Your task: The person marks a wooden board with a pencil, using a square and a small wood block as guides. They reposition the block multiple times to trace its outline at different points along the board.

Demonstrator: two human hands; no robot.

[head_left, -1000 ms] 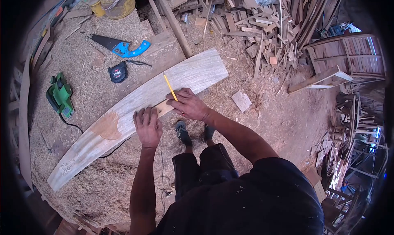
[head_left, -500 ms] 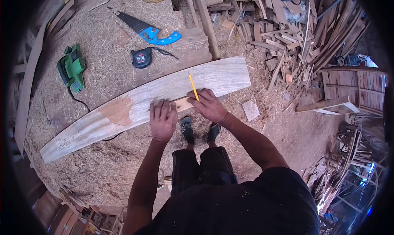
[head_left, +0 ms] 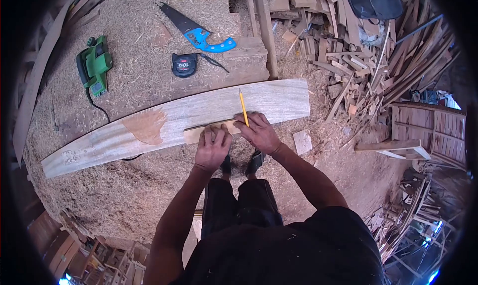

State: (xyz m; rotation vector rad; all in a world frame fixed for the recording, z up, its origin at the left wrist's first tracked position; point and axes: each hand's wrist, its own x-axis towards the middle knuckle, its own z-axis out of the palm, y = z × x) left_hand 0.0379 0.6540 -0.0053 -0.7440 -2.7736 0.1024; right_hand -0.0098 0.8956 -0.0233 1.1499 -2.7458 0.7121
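A long curved wooden board (head_left: 209, 108) lies across the bench, with a reddish-brown patch toward its left part. Along its near edge is a small wooden strip (head_left: 192, 135). My left hand (head_left: 213, 148) has its fingers curled over the strip's near side, gripping it. The right hand (head_left: 261, 134) is closed around a yellow pencil (head_left: 243, 105), whose tip points away over the board. Its fingers also touch the strip's right end, which they partly hide.
Beyond the board lie a blue-handled handsaw (head_left: 199, 36), a black tape measure (head_left: 184, 65) and a green power planer (head_left: 94, 66) with its cord, all among wood shavings. Offcuts (head_left: 343, 61) are heaped at the right. A small pale wood piece (head_left: 302, 142) lies on the ground.
My left hand has slid right along the strip and its flat fingers have curled, so the strip's left end now shows. The right hand still holds the pencil. The whole view has shifted slightly.
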